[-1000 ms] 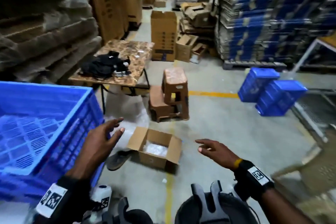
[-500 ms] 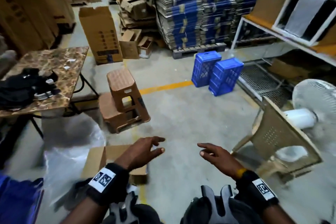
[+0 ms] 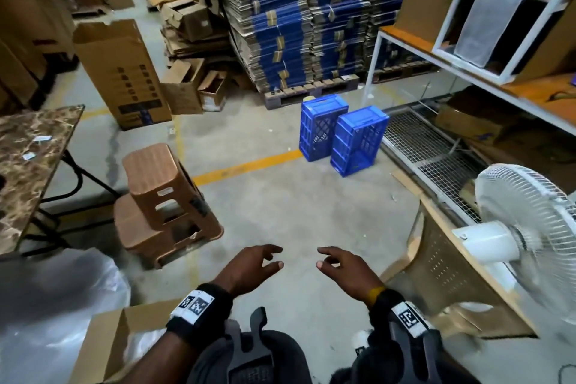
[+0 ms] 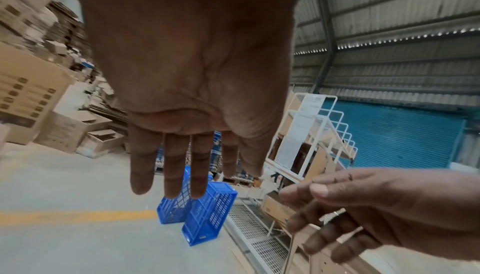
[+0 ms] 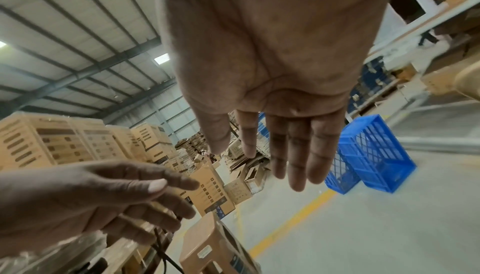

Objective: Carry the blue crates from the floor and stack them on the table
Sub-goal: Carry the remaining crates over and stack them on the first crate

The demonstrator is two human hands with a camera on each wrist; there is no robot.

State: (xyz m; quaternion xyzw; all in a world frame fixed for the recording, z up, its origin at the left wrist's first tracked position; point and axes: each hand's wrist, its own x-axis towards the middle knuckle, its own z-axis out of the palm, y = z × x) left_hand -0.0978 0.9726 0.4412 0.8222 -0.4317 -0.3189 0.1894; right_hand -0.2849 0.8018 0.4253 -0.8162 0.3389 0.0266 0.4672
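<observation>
Two blue crates stand on end side by side on the floor ahead, the left crate (image 3: 321, 126) and the right crate (image 3: 358, 139), just past a yellow floor line (image 3: 246, 167). They also show in the left wrist view (image 4: 207, 215) and the right wrist view (image 5: 374, 155). My left hand (image 3: 252, 268) and right hand (image 3: 343, 268) hover low in front of me, well short of the crates. Both are empty with fingers relaxed and spread. The marble-top table (image 3: 28, 165) lies at the left edge.
Two stacked brown plastic stools (image 3: 165, 203) stand left of my path. A beige chair (image 3: 448, 277) and white fan (image 3: 523, 237) crowd the right, beside wire mesh panels (image 3: 430, 153) and shelving. An open carton (image 3: 115, 340) and plastic wrap lie near my feet. Bare concrete leads toward the crates.
My view has swung right, away from the blue crate and table at my left, toward the two floor crates, which now look nearer. Both hands stayed empty and drew closer together.
</observation>
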